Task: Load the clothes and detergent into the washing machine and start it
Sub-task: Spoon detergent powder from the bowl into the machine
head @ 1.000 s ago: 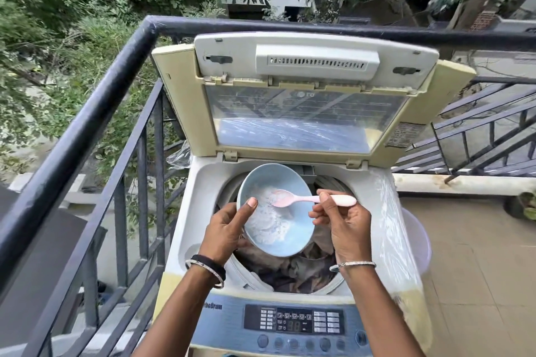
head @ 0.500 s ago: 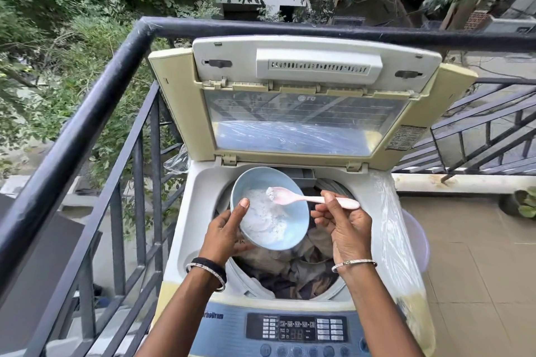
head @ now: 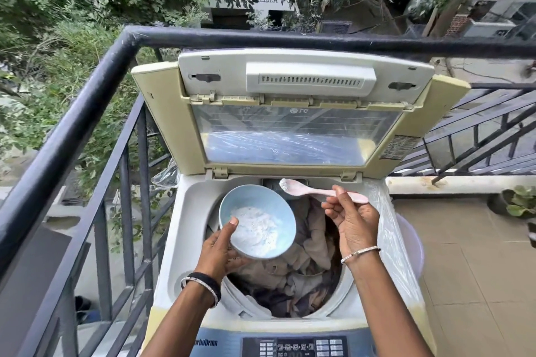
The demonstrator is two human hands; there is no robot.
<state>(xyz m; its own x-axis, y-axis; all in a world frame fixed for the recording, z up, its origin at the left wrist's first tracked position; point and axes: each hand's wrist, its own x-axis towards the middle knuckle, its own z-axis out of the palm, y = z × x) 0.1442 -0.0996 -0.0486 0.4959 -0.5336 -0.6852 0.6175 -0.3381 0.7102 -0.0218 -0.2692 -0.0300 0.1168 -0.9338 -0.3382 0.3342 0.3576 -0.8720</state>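
Note:
A top-loading washing machine (head: pixel 185 240) stands with its lid (head: pixel 290 113) raised. Its drum holds a heap of clothes (head: pixel 301 275). My left hand (head: pixel 219 249) grips a light blue bowl (head: pixel 278 211) of white detergent powder (head: pixel 256 226), tilted over the drum's left side. My right hand (head: pixel 352 220) holds a pink spoon (head: pixel 307 189) by the handle. Its powder-filled scoop hovers past the bowl's rim, over the compartment at the back edge of the tub opening. The control panel (head: pixel 295 346) runs along the bottom edge of the view.
A black metal railing (head: pixel 87 101) runs close along the machine's left and back sides. Clear plastic sheeting (head: pixel 397 252) covers the machine's right side. To the right lie a tiled balcony floor (head: pixel 478 284) and a potted plant (head: pixel 519 203).
My right hand lifted the loaded spoon out of the bowl and moved it up and back toward the tub's rear edge. The bowl tilted less and dropped slightly left.

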